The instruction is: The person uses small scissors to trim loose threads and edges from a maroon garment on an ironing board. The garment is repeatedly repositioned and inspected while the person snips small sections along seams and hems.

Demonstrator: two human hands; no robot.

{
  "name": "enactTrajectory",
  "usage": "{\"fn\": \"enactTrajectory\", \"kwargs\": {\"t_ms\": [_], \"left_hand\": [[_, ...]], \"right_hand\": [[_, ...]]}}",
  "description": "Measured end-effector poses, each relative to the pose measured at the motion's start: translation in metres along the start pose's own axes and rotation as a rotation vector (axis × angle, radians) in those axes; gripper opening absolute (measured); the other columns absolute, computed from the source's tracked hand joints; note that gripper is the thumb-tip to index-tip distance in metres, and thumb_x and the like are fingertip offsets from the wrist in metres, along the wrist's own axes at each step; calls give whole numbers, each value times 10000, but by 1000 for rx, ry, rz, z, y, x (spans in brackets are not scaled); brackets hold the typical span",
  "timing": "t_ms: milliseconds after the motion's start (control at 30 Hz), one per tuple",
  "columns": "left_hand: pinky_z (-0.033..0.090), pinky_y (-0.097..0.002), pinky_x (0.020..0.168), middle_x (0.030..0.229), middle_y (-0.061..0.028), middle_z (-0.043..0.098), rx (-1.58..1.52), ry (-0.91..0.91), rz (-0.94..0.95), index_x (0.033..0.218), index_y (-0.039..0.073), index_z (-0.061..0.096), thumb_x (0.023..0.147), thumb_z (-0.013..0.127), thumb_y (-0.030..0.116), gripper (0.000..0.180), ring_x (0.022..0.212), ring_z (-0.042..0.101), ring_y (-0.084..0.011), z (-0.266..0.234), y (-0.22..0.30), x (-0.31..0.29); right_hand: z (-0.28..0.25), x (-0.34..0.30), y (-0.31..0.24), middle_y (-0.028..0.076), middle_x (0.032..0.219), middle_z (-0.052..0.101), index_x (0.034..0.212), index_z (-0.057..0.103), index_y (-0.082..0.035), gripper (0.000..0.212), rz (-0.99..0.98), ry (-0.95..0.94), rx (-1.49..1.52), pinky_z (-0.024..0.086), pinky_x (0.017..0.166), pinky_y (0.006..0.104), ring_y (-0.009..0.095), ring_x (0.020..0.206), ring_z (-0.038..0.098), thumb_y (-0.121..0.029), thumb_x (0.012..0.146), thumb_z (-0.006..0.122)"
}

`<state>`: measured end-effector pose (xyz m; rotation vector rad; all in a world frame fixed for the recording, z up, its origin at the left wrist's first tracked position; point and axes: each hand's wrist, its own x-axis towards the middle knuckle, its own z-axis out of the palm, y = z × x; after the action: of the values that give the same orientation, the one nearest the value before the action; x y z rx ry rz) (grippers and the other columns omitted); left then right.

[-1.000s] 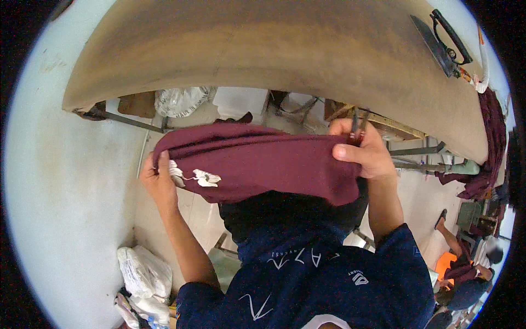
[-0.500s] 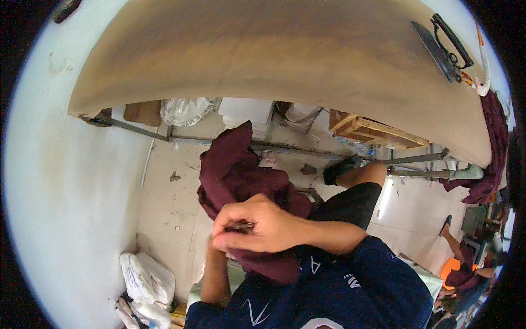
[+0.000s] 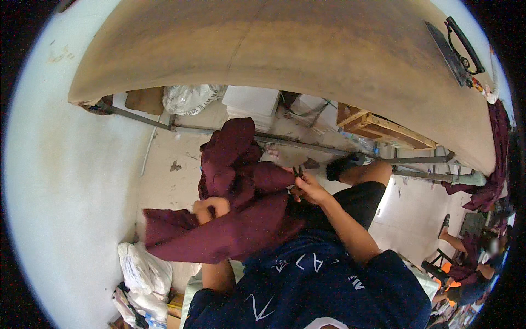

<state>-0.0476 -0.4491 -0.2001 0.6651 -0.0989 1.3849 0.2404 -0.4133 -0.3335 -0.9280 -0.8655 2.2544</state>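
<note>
A dark maroon garment (image 3: pixel 263 216) lies bunched across my lap, with one part spread toward the left and another hanging forward. My left hand (image 3: pixel 211 209) is closed on the cloth; its fingers are curled and slightly blurred, and a fold covers the wrist. In my right hand (image 3: pixel 309 188) is a pair of small dark thread snips (image 3: pixel 297 172), their tips pointing away from me. That hand is at the garment's right edge, with its fingers closed round the snips.
A tan padded ironing table (image 3: pixel 274 44) spans the space ahead, with an iron (image 3: pixel 449 52) at its right end. Beneath stand a wooden crate (image 3: pixel 383 131) and a stack of white sheets (image 3: pixel 251 101). White bags (image 3: pixel 143 268) sit at the left. Another person (image 3: pixel 474 274) works at far right.
My hands, close together before, have moved apart. The left has pulled part of the garment out to the left; the right has moved right and forward with the snips now showing.
</note>
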Motion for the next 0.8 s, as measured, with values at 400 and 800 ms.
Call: {"fn": "enactTrajectory", "kwargs": {"t_ms": [400, 800], "left_hand": [[499, -390, 939, 1189, -110, 646, 1304, -473, -770, 1305, 30, 592, 846, 741, 312, 559, 1067, 651, -264, 64, -25, 28], [516, -382, 871, 1132, -202, 676, 1488, -92, -112, 1336, 56, 548, 691, 882, 394, 801, 1017, 681, -315, 109, -12, 172]], "right_hand": [[45, -16, -143, 57, 1029, 679, 1000, 720, -17, 238, -815, 177, -676, 500, 849, 327, 166, 915, 626, -122, 805, 808], [151, -73, -299, 8, 784, 643, 1088, 661, 9, 251, -1121, 110, -1033, 409, 469, 262, 106, 562, 539, -116, 883, 735]]}}
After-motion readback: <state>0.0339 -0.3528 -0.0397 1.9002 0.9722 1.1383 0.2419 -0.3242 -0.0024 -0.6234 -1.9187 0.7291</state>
